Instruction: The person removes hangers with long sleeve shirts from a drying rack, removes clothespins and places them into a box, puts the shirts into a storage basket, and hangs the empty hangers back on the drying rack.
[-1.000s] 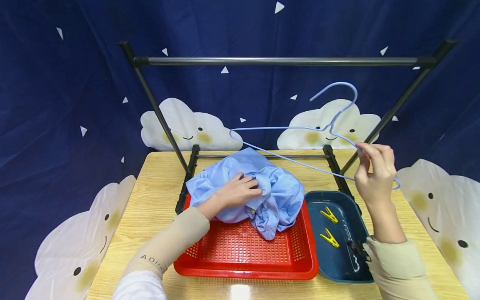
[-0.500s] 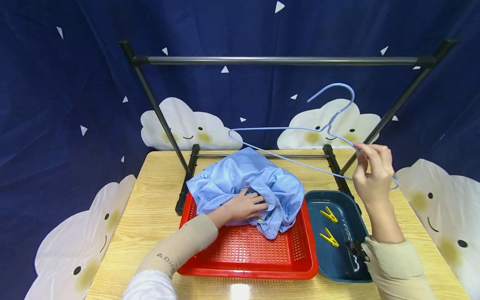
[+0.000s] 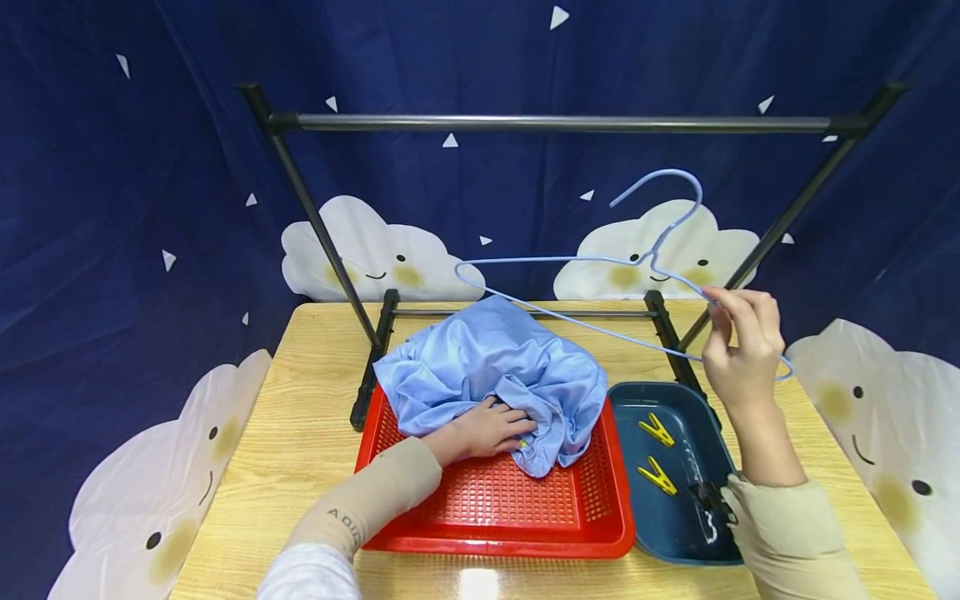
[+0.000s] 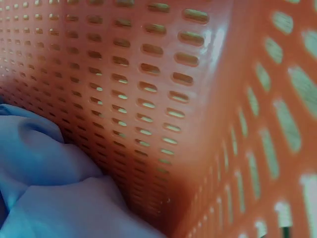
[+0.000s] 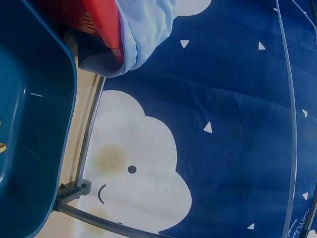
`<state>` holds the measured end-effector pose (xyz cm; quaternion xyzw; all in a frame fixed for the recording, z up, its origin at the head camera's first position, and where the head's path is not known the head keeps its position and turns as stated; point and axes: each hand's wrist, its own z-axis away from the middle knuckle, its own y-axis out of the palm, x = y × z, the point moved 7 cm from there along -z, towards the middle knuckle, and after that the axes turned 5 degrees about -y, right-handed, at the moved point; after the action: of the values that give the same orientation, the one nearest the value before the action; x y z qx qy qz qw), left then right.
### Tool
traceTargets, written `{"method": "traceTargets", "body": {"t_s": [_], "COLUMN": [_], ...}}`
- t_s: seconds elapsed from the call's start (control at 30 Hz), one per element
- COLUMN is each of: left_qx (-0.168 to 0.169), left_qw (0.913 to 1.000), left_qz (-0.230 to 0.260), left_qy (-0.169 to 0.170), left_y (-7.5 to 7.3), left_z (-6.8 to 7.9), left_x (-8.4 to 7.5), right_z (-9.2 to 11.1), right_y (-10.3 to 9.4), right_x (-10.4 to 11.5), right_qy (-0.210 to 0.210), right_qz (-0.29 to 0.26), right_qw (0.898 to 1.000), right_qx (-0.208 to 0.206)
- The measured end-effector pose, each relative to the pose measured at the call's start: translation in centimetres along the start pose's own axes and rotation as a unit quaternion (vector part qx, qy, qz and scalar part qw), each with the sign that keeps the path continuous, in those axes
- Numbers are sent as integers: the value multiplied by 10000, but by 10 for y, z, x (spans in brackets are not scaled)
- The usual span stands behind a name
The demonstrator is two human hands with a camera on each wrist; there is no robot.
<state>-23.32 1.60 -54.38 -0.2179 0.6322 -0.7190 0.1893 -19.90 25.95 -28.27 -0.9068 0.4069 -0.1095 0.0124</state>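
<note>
A crumpled light blue shirt (image 3: 487, 350) fills the back of the red basket (image 3: 502, 548) and spills over its rear rim. My left hand (image 3: 491, 429) rests on the shirt's front folds, fingers spread over the cloth. A small yellow spot shows by its fingertips. In the left wrist view, blue cloth (image 4: 54, 198) lies against the perforated basket wall (image 4: 198, 124). My right hand (image 3: 746, 342) pinches a light blue wire hanger (image 3: 701, 193) by its right shoulder, hook upward. The hanger is held in the air, its left end above the shirt.
A dark teal tray (image 3: 678, 542) with two yellow clothespins (image 3: 657, 477) stands right of the basket. Behind, a black rack rises with a horizontal metal bar (image 3: 562, 124) and slanted legs (image 3: 322, 225). A navy curtain (image 3: 480, 50) with clouds hangs at the back.
My left hand has moved down and slightly right over the shirt, and a front fold now covers the opening in the cloth. The right hand and hanger have shifted slightly left.
</note>
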Motion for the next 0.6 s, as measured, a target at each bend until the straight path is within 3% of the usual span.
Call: {"method": "traceTargets", "body": {"t_s": [0.23, 0.4, 0.5, 0.6], "left_qx": [207, 567, 518, 200], "left_qw": [9998, 9980, 9979, 9986], "left_qz": [-14, 196, 358, 484], "left_qy": [-67, -190, -122, 53], "left_y": [-7, -24, -39, -58], "left_z": [1, 3, 5, 9], "left_x": [0, -1, 0, 3], "right_z": [0, 1, 1, 0], "right_y": [1, 2, 2, 2], "right_x": [0, 0, -1, -1], "right_qy": [-4, -13, -17, -10], "right_qz": [-34, -28, -51, -37], "right_qw": [9999, 9998, 9998, 9998], "right_qx": [125, 172, 198, 182]}}
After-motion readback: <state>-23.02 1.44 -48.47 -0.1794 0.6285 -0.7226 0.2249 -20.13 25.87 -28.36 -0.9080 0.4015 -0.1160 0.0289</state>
